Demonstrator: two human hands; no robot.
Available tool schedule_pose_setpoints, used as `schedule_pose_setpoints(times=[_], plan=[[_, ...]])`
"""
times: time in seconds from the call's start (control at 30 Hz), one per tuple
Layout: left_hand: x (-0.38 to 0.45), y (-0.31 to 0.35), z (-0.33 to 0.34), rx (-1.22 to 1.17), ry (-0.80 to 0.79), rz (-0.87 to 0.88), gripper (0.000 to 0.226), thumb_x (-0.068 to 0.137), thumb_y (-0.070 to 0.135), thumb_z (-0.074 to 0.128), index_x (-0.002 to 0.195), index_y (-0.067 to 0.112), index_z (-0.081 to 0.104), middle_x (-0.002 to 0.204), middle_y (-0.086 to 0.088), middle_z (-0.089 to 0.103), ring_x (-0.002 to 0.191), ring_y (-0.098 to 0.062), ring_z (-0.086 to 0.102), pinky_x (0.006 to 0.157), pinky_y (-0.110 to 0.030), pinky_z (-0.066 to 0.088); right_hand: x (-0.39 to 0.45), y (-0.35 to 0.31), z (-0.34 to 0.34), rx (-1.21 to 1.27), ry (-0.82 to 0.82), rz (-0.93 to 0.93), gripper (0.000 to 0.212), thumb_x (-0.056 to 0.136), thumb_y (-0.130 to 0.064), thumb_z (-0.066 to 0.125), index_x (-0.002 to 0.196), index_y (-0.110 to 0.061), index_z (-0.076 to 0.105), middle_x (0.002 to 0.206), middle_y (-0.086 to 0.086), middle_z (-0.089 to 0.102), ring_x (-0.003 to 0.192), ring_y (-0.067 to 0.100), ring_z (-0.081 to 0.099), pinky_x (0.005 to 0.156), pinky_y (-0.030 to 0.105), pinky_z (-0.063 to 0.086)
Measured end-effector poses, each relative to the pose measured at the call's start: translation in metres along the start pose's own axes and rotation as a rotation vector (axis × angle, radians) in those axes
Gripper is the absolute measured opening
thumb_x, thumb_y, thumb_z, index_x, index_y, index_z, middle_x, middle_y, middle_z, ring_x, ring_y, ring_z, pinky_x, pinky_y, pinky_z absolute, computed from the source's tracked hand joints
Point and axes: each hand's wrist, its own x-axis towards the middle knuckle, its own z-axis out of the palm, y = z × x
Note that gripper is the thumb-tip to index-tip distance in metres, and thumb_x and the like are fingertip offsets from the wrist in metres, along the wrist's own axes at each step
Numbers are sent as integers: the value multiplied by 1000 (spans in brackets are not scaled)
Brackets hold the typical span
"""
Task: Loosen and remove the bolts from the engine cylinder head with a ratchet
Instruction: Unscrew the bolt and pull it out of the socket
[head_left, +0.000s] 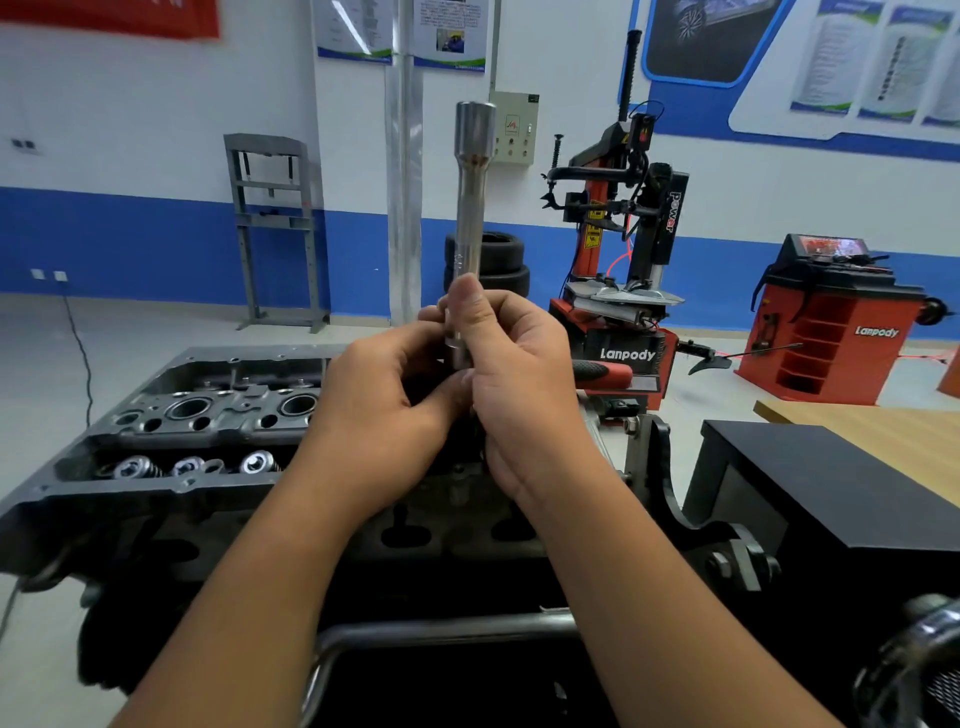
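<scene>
— Seen at centre, above the cylinder head (171, 410)?
— Long chrome socket extension (470, 208), held upright, wider socket end on top. Pinched low on the shaft by the right hand (519, 384), thumb and fingers curled round it. Met from the other side by the left hand (389, 410), fingers curled toward the tool's base; exact grip blocked by the right hand, so hard to tell what is clasped.

— And the ratchet?
— Only a red-and-black handle (602, 371) poking out to the right behind the right hand. Head of the tool and its joint with the extension hidden between the palms.

— Any bolts in sight?
— None clearly made out. Open bores and three valve springs (189, 465) showing on the head's left part; right part covered by both forearms.

— Elsewhere?
— Red tire changer (623, 249), stacked tires (498, 265), red wheel balancer (831, 332) behind. Black box (831, 483) at right, cut off by the edge. Chrome object at the lower right corner, blurred and unidentifiable.
</scene>
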Motion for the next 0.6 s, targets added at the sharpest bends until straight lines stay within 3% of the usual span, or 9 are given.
schedule_pose_setpoints(times=[0.13, 0.23, 0.33, 0.47, 0.6], plan=[[0, 1, -1, -31, -16, -8, 39, 88, 5, 77, 102, 41, 70, 99, 21, 77, 94, 6, 72, 82, -13, 57, 0, 0, 0, 19, -21, 15, 35, 96, -44, 64, 92, -11, 74, 88, 4, 77, 86, 17, 74, 79, 32, 60], [-1, -2, 3, 16, 86, -8, 32, 80, 13, 86, 102, 35, 76, 91, 17, 77, 86, 4, 73, 77, -17, 59, -1, -1, 1, 51, -11, -4, 27, 87, -38, 77, 95, -13, 71, 87, 6, 76, 83, 19, 74, 77, 35, 61], [-1, -2, 4, 67, 105, 6, 34, 79, 20, 85, 110, 32, 77, 91, 17, 77, 87, 4, 72, 78, -19, 59, -2, 0, 0, 21, 24, -24, 36, 78, -34, 85, 98, -9, 69, 88, 14, 73, 80, 25, 75, 77, 42, 64], [1, -1, -2, -28, -41, -15, 35, 91, 10, 75, 121, 27, 74, 106, 14, 78, 101, 1, 73, 88, -25, 61, -1, 0, 0, -8, 6, -31, 27, 86, -39, 76, 92, -13, 72, 89, 12, 76, 86, 23, 75, 84, 43, 63], [0, 0, -1, -20, 27, -17, 33, 85, 6, 81, 106, 32, 75, 97, 16, 78, 92, 3, 73, 84, -22, 61, -1, -1, 0, 56, -38, 7, 24, 92, -38, 71, 89, -14, 74, 87, 6, 76, 83, 17, 74, 78, 34, 62]])
